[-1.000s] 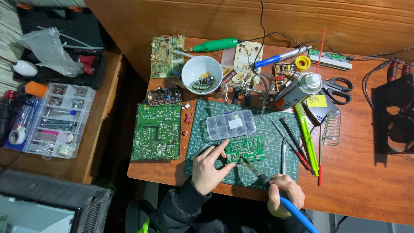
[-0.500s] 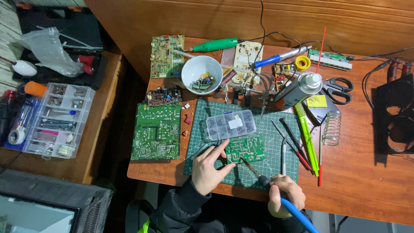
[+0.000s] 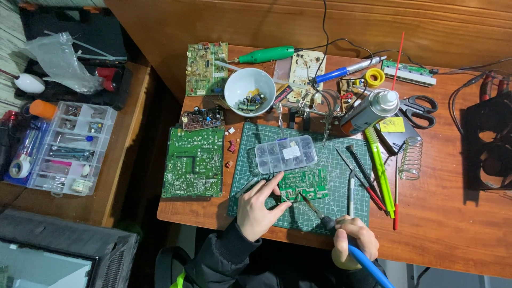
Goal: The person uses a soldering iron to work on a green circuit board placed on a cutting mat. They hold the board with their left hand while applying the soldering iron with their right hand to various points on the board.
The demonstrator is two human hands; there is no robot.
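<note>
A small green circuit board [image 3: 305, 184] lies on the green cutting mat [image 3: 250, 149]. My left hand [image 3: 260, 207] rests on the mat at the board's left edge, thumb and fingers touching it, with tweezers [image 3: 249, 186] under the fingers. My right hand [image 3: 354, 240] grips a blue-handled soldering iron [image 3: 341, 234], its thin tip reaching the lower edge of the board. Just above the board sits a clear plastic parts box [image 3: 285, 153].
A larger green board [image 3: 193, 161] lies left of the mat. A white bowl [image 3: 249, 92] of parts, a spray can [image 3: 369, 111], scissors [image 3: 418, 111], a coil stand [image 3: 410, 158] and hand tools [image 3: 380, 170] crowd the wooden table. A clear organiser [image 3: 69, 146] stands on the left bench.
</note>
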